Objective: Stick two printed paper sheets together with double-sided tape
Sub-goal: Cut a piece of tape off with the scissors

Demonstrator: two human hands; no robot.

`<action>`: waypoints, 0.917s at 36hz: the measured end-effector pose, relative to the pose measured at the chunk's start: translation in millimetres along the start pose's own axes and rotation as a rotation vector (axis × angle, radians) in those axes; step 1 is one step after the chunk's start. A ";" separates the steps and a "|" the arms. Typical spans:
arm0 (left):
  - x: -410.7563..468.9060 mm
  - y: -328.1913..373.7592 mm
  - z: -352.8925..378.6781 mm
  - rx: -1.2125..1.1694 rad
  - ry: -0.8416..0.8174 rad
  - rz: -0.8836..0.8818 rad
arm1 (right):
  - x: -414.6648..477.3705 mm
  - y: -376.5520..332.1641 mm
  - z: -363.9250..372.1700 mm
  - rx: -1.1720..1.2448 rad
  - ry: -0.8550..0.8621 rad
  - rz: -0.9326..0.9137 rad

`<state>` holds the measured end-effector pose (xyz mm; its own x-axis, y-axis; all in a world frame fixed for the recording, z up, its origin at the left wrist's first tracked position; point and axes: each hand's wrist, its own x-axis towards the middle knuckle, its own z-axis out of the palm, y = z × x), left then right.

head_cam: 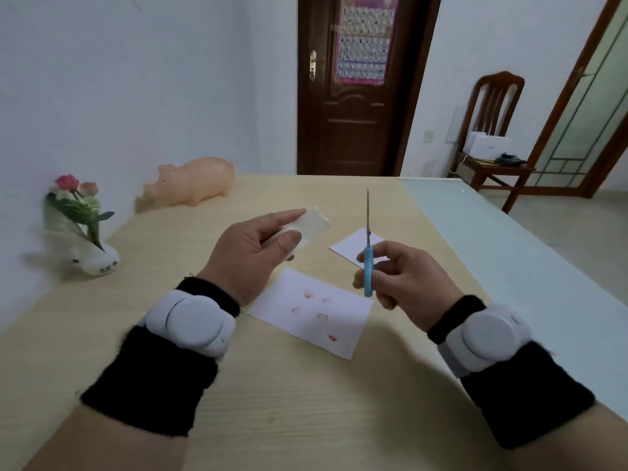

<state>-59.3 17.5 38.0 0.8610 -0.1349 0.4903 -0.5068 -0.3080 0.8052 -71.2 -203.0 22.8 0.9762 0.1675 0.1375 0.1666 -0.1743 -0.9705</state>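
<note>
With the left hand (253,253) pinching the tape strip (311,226) and the right hand (404,278) gripping the scissors (368,266) — blades closed — cut squarely, keeping the strip taut.

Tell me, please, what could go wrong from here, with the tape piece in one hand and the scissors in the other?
1. The tape piece is pinched by the left hand in mid-air; its free end could curl and stick to the fingers.
2. The right hand holds the blue scissors blades up, near the left hand; a careless move could nick it.
3. Neither sheet, the near printed sheet nor the far sheet, is held down, so either may shift when the tape is pressed on.
</note>
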 end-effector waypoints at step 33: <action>-3.4 -18.0 15.0 0.024 -0.127 -0.077 | 0.1 0.8 1.8 -0.399 -0.369 0.077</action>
<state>-52.4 9.3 16.8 0.8963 -0.2281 0.3802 -0.4395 -0.3442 0.8297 -71.2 -201.4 21.6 0.8864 0.4560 -0.0793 0.2058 -0.5418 -0.8149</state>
